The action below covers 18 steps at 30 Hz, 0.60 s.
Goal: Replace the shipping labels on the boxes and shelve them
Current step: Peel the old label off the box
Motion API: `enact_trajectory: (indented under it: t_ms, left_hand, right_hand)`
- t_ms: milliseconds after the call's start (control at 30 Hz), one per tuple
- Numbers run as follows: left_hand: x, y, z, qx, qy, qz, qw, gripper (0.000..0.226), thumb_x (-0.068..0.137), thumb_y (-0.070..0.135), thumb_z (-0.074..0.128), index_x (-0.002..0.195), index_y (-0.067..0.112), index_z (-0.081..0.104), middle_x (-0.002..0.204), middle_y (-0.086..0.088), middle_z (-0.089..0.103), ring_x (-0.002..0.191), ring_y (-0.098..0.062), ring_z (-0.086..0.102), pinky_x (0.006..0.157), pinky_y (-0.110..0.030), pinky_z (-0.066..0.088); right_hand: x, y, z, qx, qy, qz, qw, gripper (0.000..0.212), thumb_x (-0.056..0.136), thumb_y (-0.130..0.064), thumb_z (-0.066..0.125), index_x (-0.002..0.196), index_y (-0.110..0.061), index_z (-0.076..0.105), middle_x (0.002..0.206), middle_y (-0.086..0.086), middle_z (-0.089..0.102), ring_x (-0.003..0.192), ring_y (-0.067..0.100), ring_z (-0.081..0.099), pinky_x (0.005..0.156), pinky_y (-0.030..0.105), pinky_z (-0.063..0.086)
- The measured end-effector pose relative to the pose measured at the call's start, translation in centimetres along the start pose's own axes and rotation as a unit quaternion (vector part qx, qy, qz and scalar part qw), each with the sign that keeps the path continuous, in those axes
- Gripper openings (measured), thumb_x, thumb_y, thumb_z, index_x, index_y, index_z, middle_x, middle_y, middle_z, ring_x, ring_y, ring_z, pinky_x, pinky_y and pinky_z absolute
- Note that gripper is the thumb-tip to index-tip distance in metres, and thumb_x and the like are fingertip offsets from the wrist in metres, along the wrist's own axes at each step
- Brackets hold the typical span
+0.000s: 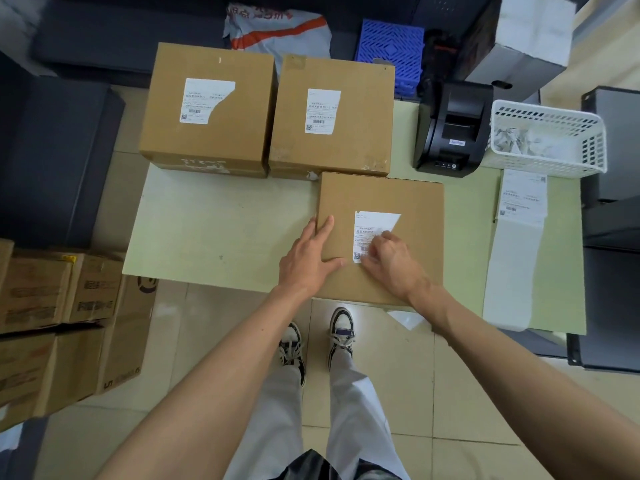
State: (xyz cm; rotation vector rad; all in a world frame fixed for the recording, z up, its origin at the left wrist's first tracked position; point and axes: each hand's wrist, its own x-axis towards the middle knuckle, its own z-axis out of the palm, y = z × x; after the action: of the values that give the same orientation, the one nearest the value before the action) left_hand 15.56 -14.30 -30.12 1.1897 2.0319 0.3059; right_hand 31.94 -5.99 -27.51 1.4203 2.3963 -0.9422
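A brown cardboard box (408,199) lies at the table's front edge with a torn white shipping label (369,226) on its top. My left hand (308,258) rests flat on the box's left side, fingers spread. My right hand (389,259) has its fingertips pinched at the label's lower edge, covering part of it. Two more boxes stand behind: one at the back left (207,140) with a torn label (204,100), one beside it (332,147) with a label (322,110). A strip of printed labels (519,216) lies to the right.
A black label printer (450,129) and a white basket (550,164) holding paper scraps stand at the back right. The pale green table (221,230) has bare room at the left. Stacked cartons (62,323) sit on the floor at the left. A blue crate (391,50) is behind.
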Motion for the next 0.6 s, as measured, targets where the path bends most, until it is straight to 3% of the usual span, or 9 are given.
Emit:
enact_trajectory:
  t_ms: [100,300,433,600]
  left_hand:
    - [0.1,0.1,0.0,0.004,0.000,-0.001,1.000,0.090,0.089,0.051,0.070,0.158,0.047,0.012,0.169,0.007,0.010,0.150,-0.020,0.028,0.108,-0.047,0.040]
    - [0.1,0.1,0.1,0.008,0.000,-0.004,1.000,0.089,0.089,0.050,0.070,0.158,0.046,0.013,0.169,0.006,0.010,0.150,-0.020,0.028,0.108,-0.047,0.040]
    - [0.0,0.3,0.0,0.015,-0.001,-0.003,1.000,0.089,0.090,0.049,0.070,0.158,0.045,0.013,0.169,0.006,0.010,0.150,-0.021,0.028,0.108,-0.048,0.040]
    - [-0.1,0.2,-0.1,0.003,-0.003,-0.002,1.000,0.089,0.091,0.047,0.070,0.158,0.046,0.012,0.169,0.009,0.008,0.150,-0.020,0.027,0.108,-0.046,0.039]
  right_hand:
    - [-0.5,-0.8,0.5,-0.003,-0.012,-0.022,1.000,0.027,0.093,-0.028,0.060,0.088,-0.001,0.057,0.098,0.013,0.052,0.086,0.035,0.057,0.079,0.045,0.048]
    - [0.1,-1.4,1.1,-0.032,-0.014,-0.030,0.999,0.024,0.097,-0.020,0.050,0.095,0.002,0.056,0.103,0.018,0.053,0.093,0.038,0.057,0.074,0.039,0.041]
    - [0.2,-1.6,0.8,-0.063,-0.015,-0.009,0.998,0.024,0.098,-0.018,0.046,0.104,0.004,0.055,0.110,0.020,0.053,0.098,0.041,0.056,0.078,0.041,0.040]
    - [-0.4,-0.9,0.1,-0.005,-0.025,-0.015,1.000,0.019,0.095,-0.020,0.053,0.089,-0.003,0.057,0.101,0.013,0.052,0.090,0.038,0.056,0.081,0.045,0.047]
